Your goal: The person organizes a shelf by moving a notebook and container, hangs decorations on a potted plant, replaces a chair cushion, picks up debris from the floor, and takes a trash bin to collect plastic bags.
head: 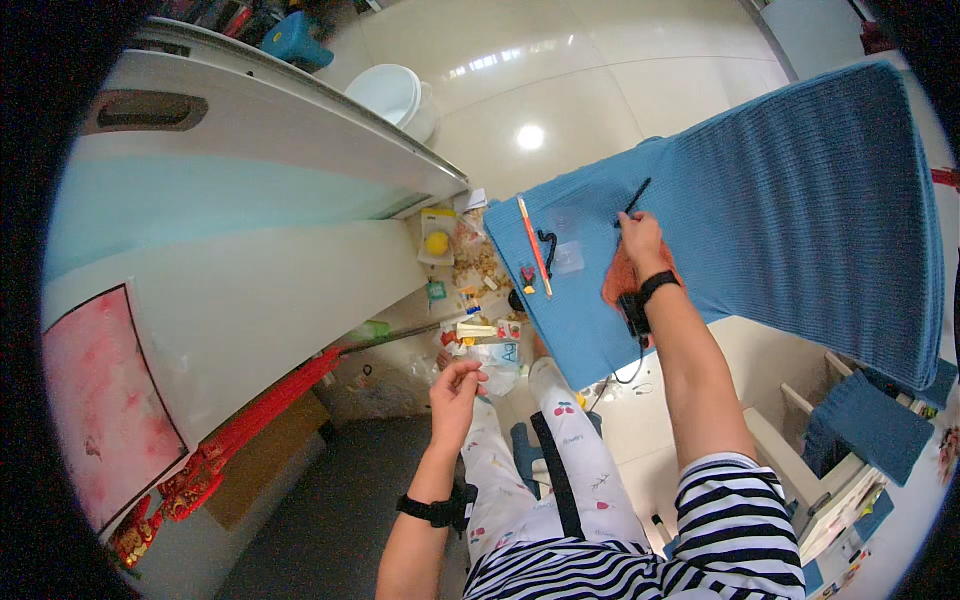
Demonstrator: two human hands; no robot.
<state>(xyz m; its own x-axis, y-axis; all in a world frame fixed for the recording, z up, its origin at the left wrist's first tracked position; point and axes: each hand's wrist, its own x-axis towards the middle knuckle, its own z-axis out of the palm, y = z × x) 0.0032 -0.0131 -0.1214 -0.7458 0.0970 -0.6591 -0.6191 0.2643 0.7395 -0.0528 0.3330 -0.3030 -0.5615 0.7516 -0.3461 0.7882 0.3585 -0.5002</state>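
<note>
My right hand [641,234] is over a blue ribbed cloth cover [765,202], its fingers pinching the lower end of a thin black fuzzy strip [639,195]. An orange-brown cloth [616,279] lies partly under that hand and wrist. To its left on the cover are a clear plastic container [568,256], a bent black fuzzy strip [553,251], a long orange-and-white stick-like thing [533,244] and a small red-and-black tool [527,277]. My left hand [456,382] hangs above my lap, away from the cover, fingers loosely curled with nothing seen between them.
A white sliding door panel [300,202] stands at the left. Beside the cover's left edge, packets, a bag with a yellow ball [436,242] and scraps lie about. A white bucket [386,94] stands beyond the door. A black cable [634,371] hangs from the cover's near edge.
</note>
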